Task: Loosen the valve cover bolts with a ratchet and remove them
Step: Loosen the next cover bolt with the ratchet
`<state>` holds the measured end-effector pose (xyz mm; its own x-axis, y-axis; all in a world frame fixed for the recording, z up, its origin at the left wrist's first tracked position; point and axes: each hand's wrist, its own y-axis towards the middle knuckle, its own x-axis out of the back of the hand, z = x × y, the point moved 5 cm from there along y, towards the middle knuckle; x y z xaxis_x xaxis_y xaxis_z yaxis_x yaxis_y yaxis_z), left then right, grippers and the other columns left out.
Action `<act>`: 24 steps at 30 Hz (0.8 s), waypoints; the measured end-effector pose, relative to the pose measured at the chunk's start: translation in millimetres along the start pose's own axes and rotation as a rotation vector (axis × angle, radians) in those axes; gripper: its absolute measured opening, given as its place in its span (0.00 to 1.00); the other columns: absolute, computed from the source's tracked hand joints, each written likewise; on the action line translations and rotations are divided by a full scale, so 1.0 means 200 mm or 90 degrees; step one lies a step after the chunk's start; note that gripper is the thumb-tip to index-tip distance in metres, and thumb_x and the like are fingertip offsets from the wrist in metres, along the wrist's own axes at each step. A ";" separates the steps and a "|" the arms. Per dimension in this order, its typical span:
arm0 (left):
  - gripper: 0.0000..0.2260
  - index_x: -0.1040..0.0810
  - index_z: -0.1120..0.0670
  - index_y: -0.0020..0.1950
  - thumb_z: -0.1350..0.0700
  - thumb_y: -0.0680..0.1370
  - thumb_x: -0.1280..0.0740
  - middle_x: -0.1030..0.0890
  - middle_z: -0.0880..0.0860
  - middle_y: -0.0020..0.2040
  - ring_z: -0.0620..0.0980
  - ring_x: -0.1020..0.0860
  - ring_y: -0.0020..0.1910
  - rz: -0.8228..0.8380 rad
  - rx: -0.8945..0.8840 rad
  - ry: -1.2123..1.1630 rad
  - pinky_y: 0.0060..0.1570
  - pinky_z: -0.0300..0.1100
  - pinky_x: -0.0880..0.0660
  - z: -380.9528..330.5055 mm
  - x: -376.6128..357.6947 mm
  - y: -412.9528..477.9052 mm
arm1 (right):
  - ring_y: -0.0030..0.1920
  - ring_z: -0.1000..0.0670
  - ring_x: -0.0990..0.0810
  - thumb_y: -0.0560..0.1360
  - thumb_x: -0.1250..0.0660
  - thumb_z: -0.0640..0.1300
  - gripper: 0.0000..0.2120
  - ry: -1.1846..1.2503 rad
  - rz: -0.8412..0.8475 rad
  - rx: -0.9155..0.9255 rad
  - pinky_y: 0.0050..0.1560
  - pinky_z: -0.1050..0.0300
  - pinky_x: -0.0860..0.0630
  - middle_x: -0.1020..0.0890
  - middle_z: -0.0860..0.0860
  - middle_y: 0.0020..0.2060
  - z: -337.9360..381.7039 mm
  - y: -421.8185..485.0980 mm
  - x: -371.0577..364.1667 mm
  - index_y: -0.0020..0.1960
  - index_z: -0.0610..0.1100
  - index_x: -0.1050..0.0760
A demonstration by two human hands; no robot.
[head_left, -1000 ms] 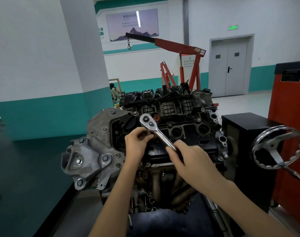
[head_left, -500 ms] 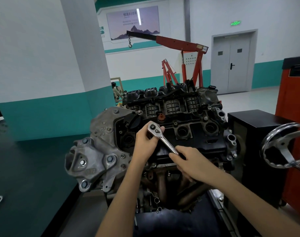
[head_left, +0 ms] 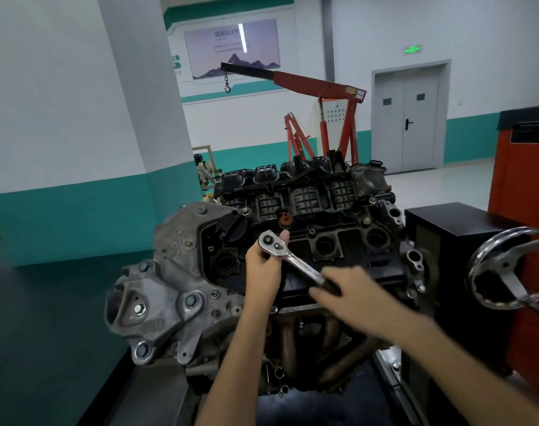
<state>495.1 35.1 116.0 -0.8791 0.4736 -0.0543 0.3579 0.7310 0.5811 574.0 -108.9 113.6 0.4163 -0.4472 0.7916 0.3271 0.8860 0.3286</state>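
Observation:
An engine stands on a stand in front of me, its black valve cover [head_left: 332, 222] facing up with round plug wells. A chrome ratchet [head_left: 288, 256] lies over the cover's near left part, head up-left, handle running down-right. My left hand [head_left: 263, 265] holds the ratchet just under its head, thumb up beside the head. My right hand [head_left: 351, 290] is blurred and grips the dark end of the handle. A small bolt [head_left: 311, 231] sits on the cover to the right of the ratchet head. The socket under the head is hidden.
The grey timing cover [head_left: 176, 272] sticks out at the engine's left. A chrome handwheel [head_left: 511, 269] and a black cabinet [head_left: 465, 222] stand close on the right, an orange cabinet [head_left: 526, 186] behind them. A red engine crane [head_left: 320, 87] is farther back.
The ratchet head has stayed near the same spot on the cover while my right hand swings the handle. The camera moved closer and slightly left.

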 end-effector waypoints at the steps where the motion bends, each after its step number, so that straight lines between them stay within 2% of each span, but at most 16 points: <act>1: 0.19 0.37 0.50 0.32 0.59 0.80 0.32 0.36 0.41 0.27 0.38 0.37 0.29 -0.001 0.001 0.006 0.31 0.31 0.36 0.00 0.00 0.00 | 0.31 0.53 0.28 0.77 0.34 0.49 0.15 0.080 -0.024 -0.006 0.33 0.60 0.33 0.26 0.50 0.31 0.03 -0.05 -0.09 0.36 0.49 0.35; 3: 0.20 0.39 0.50 0.33 0.57 0.79 0.32 0.39 0.41 0.27 0.39 0.40 0.29 -0.005 0.003 0.013 0.30 0.33 0.39 0.00 0.00 0.00 | 0.28 0.57 0.29 0.79 0.36 0.48 0.13 0.206 -0.066 -0.024 0.30 0.66 0.34 0.26 0.50 0.31 0.10 -0.11 -0.27 0.38 0.49 0.35; 6: 0.20 0.40 0.51 0.34 0.57 0.79 0.32 0.40 0.43 0.28 0.42 0.40 0.29 0.014 0.001 0.006 0.31 0.35 0.40 -0.01 0.00 0.00 | 0.32 0.53 0.28 0.80 0.39 0.46 0.10 0.244 -0.072 -0.057 0.31 0.64 0.33 0.25 0.46 0.37 0.16 -0.08 -0.41 0.42 0.47 0.36; 8: 0.21 0.40 0.51 0.33 0.56 0.79 0.32 0.40 0.43 0.28 0.42 0.40 0.29 0.039 0.015 0.023 0.31 0.34 0.39 -0.01 0.01 0.01 | 0.34 0.52 0.29 0.79 0.38 0.46 0.09 0.163 -0.036 -0.047 0.32 0.64 0.34 0.27 0.45 0.40 0.12 -0.05 -0.35 0.43 0.48 0.37; 12: 0.21 0.38 0.50 0.31 0.58 0.80 0.33 0.37 0.43 0.28 0.41 0.37 0.30 0.112 0.028 0.051 0.32 0.33 0.37 -0.03 0.01 0.04 | 0.32 0.50 0.27 0.76 0.36 0.46 0.08 -0.087 0.061 0.046 0.32 0.59 0.31 0.28 0.50 0.35 -0.01 0.06 0.03 0.41 0.48 0.33; 15: 0.13 0.24 0.53 0.36 0.63 0.80 0.35 0.29 0.42 0.26 0.37 0.32 0.29 0.101 0.026 0.067 0.33 0.29 0.34 -0.03 0.02 0.04 | 0.34 0.50 0.26 0.78 0.37 0.48 0.06 -0.325 0.071 0.131 0.36 0.57 0.27 0.31 0.54 0.32 0.02 0.20 0.29 0.47 0.46 0.28; 17: 0.10 0.20 0.54 0.42 0.65 0.79 0.36 0.25 0.40 0.27 0.35 0.29 0.30 0.084 0.026 0.072 0.35 0.29 0.32 -0.02 0.03 0.03 | 0.36 0.49 0.27 0.78 0.37 0.50 0.07 -0.356 0.046 0.138 0.39 0.55 0.26 0.31 0.54 0.33 0.04 0.24 0.32 0.45 0.46 0.28; 19: 0.14 0.24 0.51 0.36 0.63 0.79 0.34 0.26 0.42 0.27 0.36 0.29 0.31 0.064 0.026 0.054 0.39 0.32 0.30 -0.01 0.03 0.02 | 0.36 0.49 0.26 0.77 0.37 0.50 0.07 -0.307 0.001 0.092 0.39 0.56 0.28 0.29 0.53 0.34 0.00 0.18 0.25 0.43 0.49 0.31; 20: 0.16 0.29 0.51 0.32 0.61 0.79 0.33 0.28 0.42 0.28 0.39 0.30 0.32 0.058 0.027 0.047 0.39 0.34 0.30 0.00 0.02 0.02 | 0.35 0.48 0.26 0.77 0.36 0.50 0.08 -0.235 -0.019 0.062 0.38 0.56 0.29 0.28 0.51 0.34 -0.02 0.12 0.17 0.42 0.50 0.32; 22: 0.20 0.36 0.51 0.31 0.57 0.79 0.32 0.34 0.45 0.28 0.44 0.35 0.32 0.054 0.027 0.039 0.37 0.39 0.34 0.01 0.01 0.02 | 0.33 0.48 0.26 0.77 0.35 0.49 0.11 -0.020 -0.031 0.015 0.36 0.55 0.29 0.26 0.49 0.33 -0.02 -0.02 -0.02 0.39 0.49 0.34; 24: 0.21 0.39 0.51 0.32 0.55 0.79 0.31 0.38 0.48 0.29 0.46 0.39 0.32 0.046 0.026 0.038 0.34 0.40 0.39 0.02 0.01 0.02 | 0.30 0.54 0.28 0.77 0.34 0.47 0.12 0.157 -0.049 -0.004 0.32 0.63 0.32 0.27 0.51 0.31 0.06 -0.11 -0.23 0.40 0.49 0.36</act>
<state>496.0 40.2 115.8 -0.8676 0.4960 0.0362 0.4321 0.7159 0.5483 537.3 -107.0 76.4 0.5844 -0.5303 0.6141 0.3705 0.8478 0.3795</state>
